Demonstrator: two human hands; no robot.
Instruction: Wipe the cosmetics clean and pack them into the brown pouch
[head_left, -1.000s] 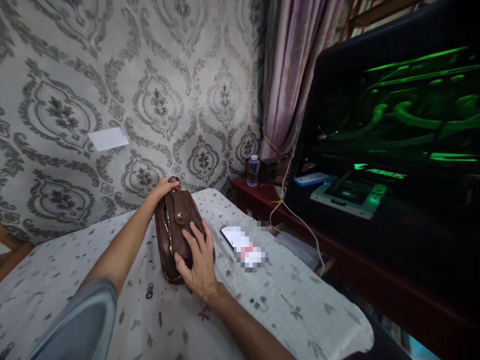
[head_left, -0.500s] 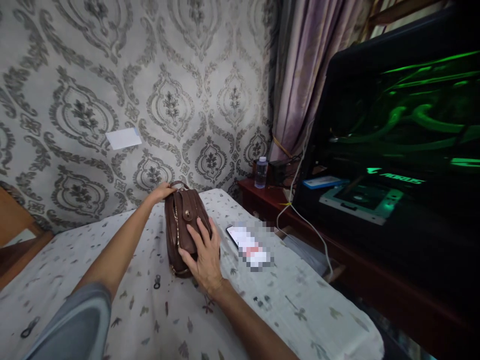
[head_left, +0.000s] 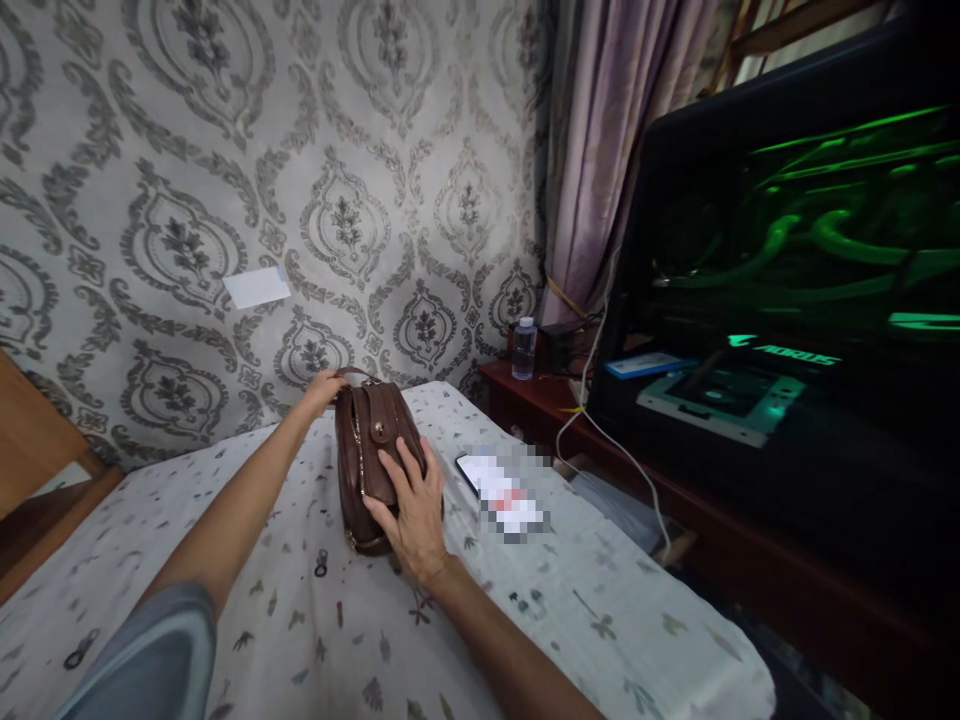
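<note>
A brown leather handbag [head_left: 373, 468] lies on the patterned bed sheet, with a gold zipper along its left side and a flap with a small gold clasp. At the bag's far left corner my left hand [head_left: 322, 391] is closed on it by the carry handle [head_left: 367, 372]; its fingertips are partly hidden. My right hand [head_left: 417, 512] rests on the near right part of the bag with its fingers spread flat, gripping nothing. A lit phone [head_left: 491, 482], partly blurred out, lies just right of the bag.
On the right, a dark red desk [head_left: 499, 372] carries a water bottle [head_left: 524, 350] and a large black computer case [head_left: 645, 300] with green lights. A white cable [head_left: 637, 466] hangs off its edge. Behind the bed stands a patterned wall; a wooden piece [head_left: 37, 440] is at left.
The view has shifted slightly, so the whole scene sits a little further right. Both hands keep their places on the handbag.
</note>
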